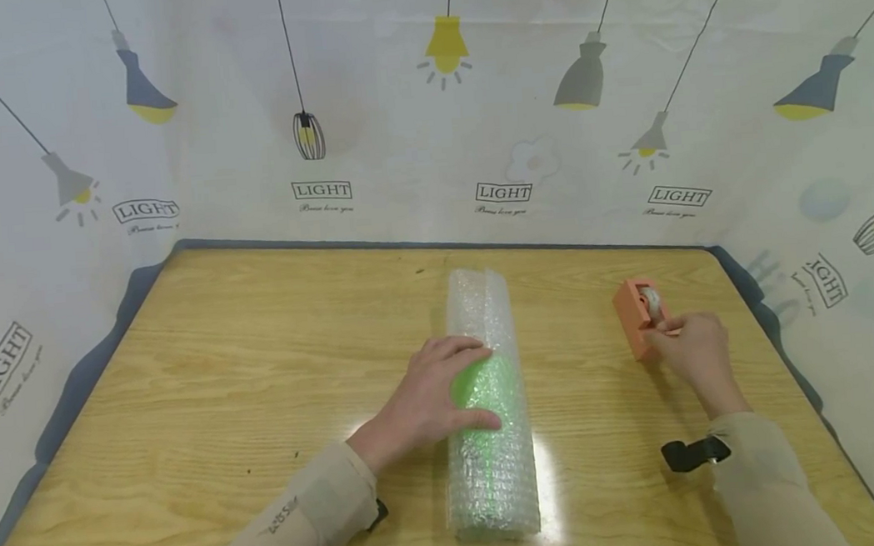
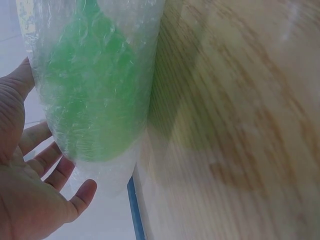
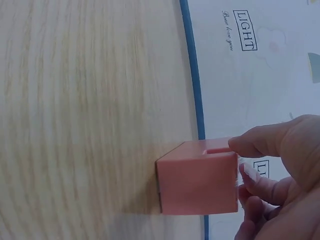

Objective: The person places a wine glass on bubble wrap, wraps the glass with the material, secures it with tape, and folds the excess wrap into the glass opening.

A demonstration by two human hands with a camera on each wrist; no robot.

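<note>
A roll of clear bubble wrap [image 1: 490,478] lies lengthwise on the table, with a green, rounded thing [image 2: 95,85] showing through its layers. My left hand [image 1: 444,389] rests over the roll's left side, fingers spread and thumb apart. In the left wrist view the fingers [image 2: 59,172] lie loosely along the wrap. To the right stands a salmon-pink tape dispenser [image 1: 633,319] holding a small roll of clear tape [image 1: 651,300]. My right hand [image 1: 693,349] is at its front end, thumb and curled forefinger pinching at the tape's end; the tape between the fingertips is barely visible.
The wooden table [image 1: 260,334] meets a pale cloth backdrop [image 1: 398,125] printed with lamps along its back and sides. A dark blue border [image 1: 293,247] runs along the table's far edge. Black straps [image 1: 694,454] sit at the sleeve cuffs.
</note>
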